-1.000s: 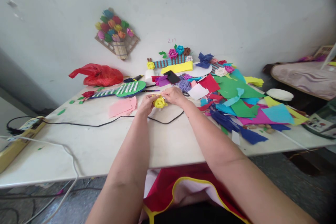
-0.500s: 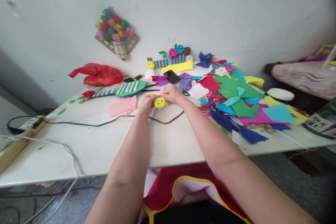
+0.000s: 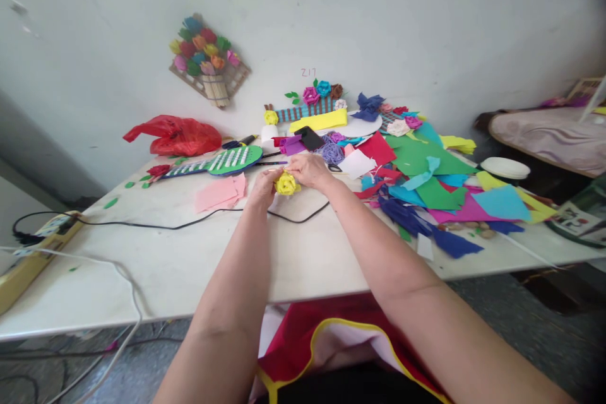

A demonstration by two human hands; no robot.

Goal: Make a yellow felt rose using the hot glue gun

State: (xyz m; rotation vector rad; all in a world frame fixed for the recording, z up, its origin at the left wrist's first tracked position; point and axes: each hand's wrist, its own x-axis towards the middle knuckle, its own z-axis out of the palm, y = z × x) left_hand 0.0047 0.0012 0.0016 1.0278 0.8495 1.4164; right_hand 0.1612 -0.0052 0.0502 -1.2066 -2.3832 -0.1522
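A yellow paper flower (image 3: 286, 184) is held above the white table (image 3: 317, 252), its petals facing me. My left hand (image 3: 264, 188) is closed on the flower's left side. Fingers of my right hand (image 3: 310, 170) pinch at its upper right edge; the exact spot they grip is partly hidden. Left of my hands lie pink paper sheets (image 3: 220, 192). Just beyond them are a dark phone (image 3: 308, 137) and a tangle of purple string (image 3: 332, 151).
A black cable (image 3: 180, 226) crosses the table to a power strip (image 3: 52, 233). Coloured paper scraps (image 3: 426, 170) cover the right side. At the back left are a red plastic bag (image 3: 177, 134) and a green guitar-shaped craft (image 3: 237, 160). A bottle (image 3: 584, 218) stands far right.
The view has shifted very slightly. Both hands stay on the yellow flower in nearly the same place, with only a small movement of the fingers.
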